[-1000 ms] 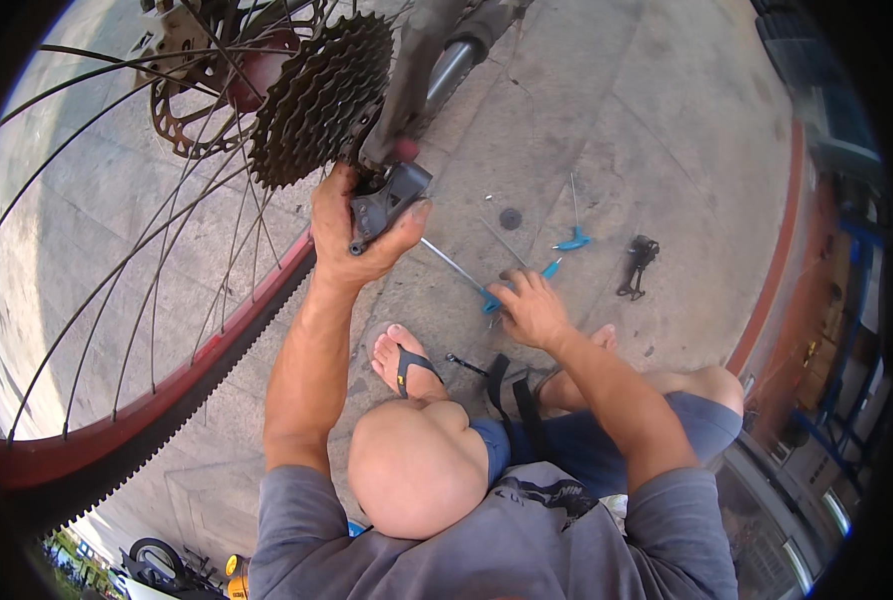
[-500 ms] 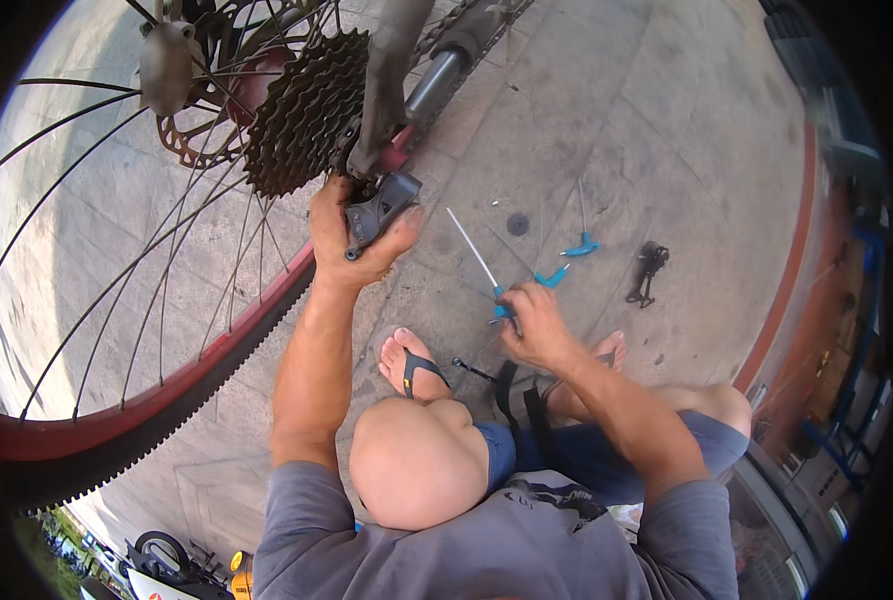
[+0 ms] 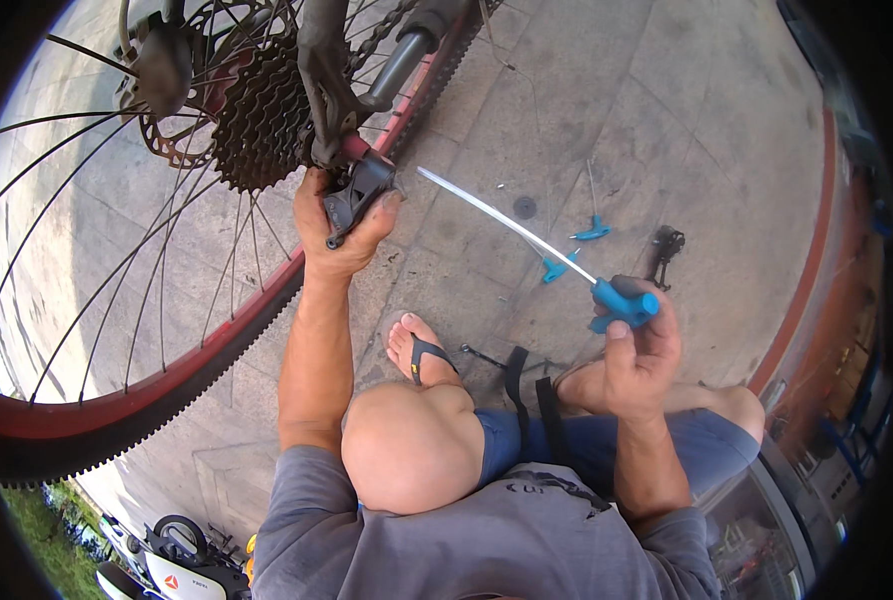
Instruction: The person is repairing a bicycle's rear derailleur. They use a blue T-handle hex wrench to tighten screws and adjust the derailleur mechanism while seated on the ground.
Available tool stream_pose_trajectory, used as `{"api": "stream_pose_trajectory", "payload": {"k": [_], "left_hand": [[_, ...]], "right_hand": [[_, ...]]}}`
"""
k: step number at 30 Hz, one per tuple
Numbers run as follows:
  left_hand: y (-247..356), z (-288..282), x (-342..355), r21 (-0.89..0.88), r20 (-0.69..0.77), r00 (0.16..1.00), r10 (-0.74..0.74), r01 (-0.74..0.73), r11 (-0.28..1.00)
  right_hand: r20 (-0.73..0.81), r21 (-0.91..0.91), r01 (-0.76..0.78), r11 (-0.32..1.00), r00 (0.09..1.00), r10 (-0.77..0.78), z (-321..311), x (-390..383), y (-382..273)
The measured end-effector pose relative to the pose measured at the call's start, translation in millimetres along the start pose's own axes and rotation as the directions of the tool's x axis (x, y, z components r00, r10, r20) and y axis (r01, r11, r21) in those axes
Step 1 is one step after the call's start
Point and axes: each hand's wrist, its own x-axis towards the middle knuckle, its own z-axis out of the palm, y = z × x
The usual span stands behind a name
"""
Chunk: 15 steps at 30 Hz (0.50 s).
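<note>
My left hand (image 3: 331, 250) is wrapped round a grey rear derailleur (image 3: 358, 192), steadying it just below the bicycle's cassette (image 3: 258, 118) and frame end. In my right hand (image 3: 644, 368) is a hex key with a blue T-shaped handle (image 3: 626, 302), raised above the ground with the handle between thumb and fingers. Its long bright shaft (image 3: 511, 222) slants up and left, the tip apart from the derailleur. Two more blue-handled hex keys, one (image 3: 558, 266) nearer and one (image 3: 593, 229) farther, lie on the paving.
A black derailleur-like part (image 3: 665, 254) lies on the paving at right. The red-rimmed wheel (image 3: 196, 362) with its knobby tyre fills the left side. Black straps (image 3: 548, 410) and a small dark tool (image 3: 481, 355) are near my feet. A parked scooter (image 3: 181, 570) stands lower left.
My right hand has lifted the blue-handled hex key off the paving and moved right with it. My left hand stays on the derailleur; the bicycle appears slightly farther left in view.
</note>
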Motion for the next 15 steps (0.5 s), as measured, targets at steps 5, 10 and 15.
{"api": "stream_pose_trajectory", "payload": {"k": [5,10,15], "left_hand": [[-1,1,0,-0.035,-0.013,1.000,0.014,-0.015,0.999],[0,2,0,-0.055,0.000,1.000,0.013,-0.013,0.998],[0,3,-1,-0.034,-0.006,1.000,0.011,-0.011,0.999]], "right_hand": [[0.046,0.060,-0.030,0.998,0.999,0.027,2,1,3],[0.041,0.090,-0.060,0.994,0.998,0.056,5,3,6],[0.076,0.155,-0.177,0.972,0.983,0.167,-1,0,18]]}}
